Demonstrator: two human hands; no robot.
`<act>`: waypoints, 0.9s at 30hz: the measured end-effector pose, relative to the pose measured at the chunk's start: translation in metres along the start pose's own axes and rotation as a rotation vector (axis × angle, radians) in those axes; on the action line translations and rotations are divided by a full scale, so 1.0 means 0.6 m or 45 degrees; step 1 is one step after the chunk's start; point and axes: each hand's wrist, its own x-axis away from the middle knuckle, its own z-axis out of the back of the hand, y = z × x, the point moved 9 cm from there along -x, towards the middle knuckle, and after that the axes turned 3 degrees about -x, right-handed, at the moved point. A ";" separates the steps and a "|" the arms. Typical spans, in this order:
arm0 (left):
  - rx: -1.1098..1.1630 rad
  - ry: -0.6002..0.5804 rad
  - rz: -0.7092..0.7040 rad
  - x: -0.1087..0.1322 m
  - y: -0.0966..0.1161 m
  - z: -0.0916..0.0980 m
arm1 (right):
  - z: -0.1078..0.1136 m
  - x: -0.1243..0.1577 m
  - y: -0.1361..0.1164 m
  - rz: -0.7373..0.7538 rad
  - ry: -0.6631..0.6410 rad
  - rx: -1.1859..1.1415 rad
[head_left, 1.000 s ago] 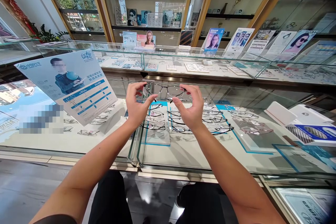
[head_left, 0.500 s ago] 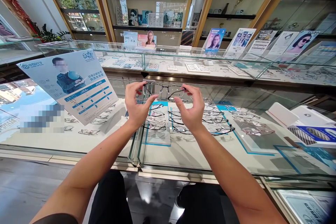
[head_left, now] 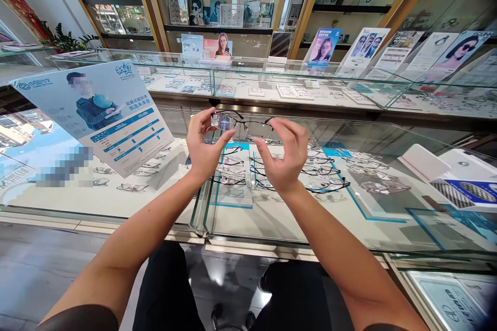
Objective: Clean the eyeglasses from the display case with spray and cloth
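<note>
A pair of eyeglasses (head_left: 245, 123) with a thin dark top rim is held up over the glass display case. My left hand (head_left: 205, 147) has its fingers closed at the left end of the frame, thumb pointing inward below the lens. At the other end, the fingers of my right hand (head_left: 286, 152) grip the frame, the thumb raised beneath it. The glasses tilt down slightly to the right. Inside the case below lie rows of dark-rimmed glasses (head_left: 310, 186), partly hidden by my right hand and forearm.
A large blue-and-white sign (head_left: 104, 114) leans on the counter at left. An open white box (head_left: 462, 176) stands on the glass at right. Behind runs another glass showcase (head_left: 240, 90) with small posters (head_left: 365, 51) on top. Tall shelves (head_left: 221, 31) line the back.
The glasses have tilted and turned, their left end now higher and one temple showing above the left lens. Both hands keep their hold. The whole view has shifted slightly.
</note>
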 end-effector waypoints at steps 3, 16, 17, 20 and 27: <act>-0.081 0.049 -0.053 0.000 0.008 0.008 | -0.006 0.001 0.011 -0.113 -0.024 0.003; -0.414 0.306 -0.310 0.009 0.038 0.036 | -0.054 0.031 0.060 -0.480 -0.187 -0.289; -0.416 0.310 -0.310 0.009 0.037 0.037 | -0.056 0.032 0.060 -0.480 -0.191 -0.307; -0.380 0.284 -0.297 0.008 0.035 0.037 | -0.059 0.034 0.057 -0.460 -0.195 -0.326; -0.313 0.151 -0.052 0.006 0.026 0.021 | -0.038 0.026 0.051 -0.471 -0.096 -0.185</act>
